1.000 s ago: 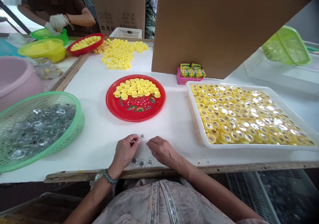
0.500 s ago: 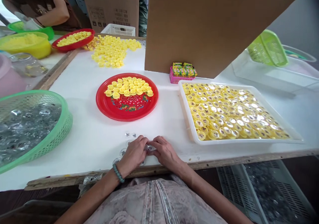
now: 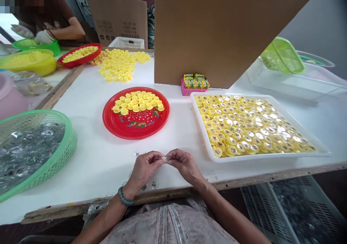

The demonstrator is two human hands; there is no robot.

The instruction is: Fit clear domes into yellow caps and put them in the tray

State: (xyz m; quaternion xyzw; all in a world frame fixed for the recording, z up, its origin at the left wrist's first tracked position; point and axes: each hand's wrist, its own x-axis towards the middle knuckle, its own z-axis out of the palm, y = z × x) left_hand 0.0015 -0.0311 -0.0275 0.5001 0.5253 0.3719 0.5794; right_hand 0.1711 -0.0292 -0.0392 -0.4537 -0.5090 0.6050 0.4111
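Observation:
My left hand (image 3: 146, 170) and my right hand (image 3: 184, 164) meet fingertip to fingertip above the table's near side. Both are closed in a pinch on a small whitish, clear piece (image 3: 164, 158), mostly covered by the fingers. A clear disc with a dark print (image 3: 154, 184) lies on the table below my left hand. Other clear discs (image 3: 145, 187) lie beside it, partly hidden by my left hand and wrist. A small clear scrap (image 3: 137, 154) lies just beyond my left hand.
Ahead is a red plate (image 3: 135, 132) of yellow caps. A white tray (image 3: 202, 137) of yellow printed pieces stands right, a green basket (image 3: 67, 142) of clear parts left. Behind are a pink basket (image 3: 193, 91) and cardboard (image 3: 211, 34). A gloved co-worker (image 3: 65, 29) is far left.
The view has tilted up a little. My fingers have shifted from a clear printed disc to a smaller whitish piece, and a printed disc now shows on the table below my left hand.

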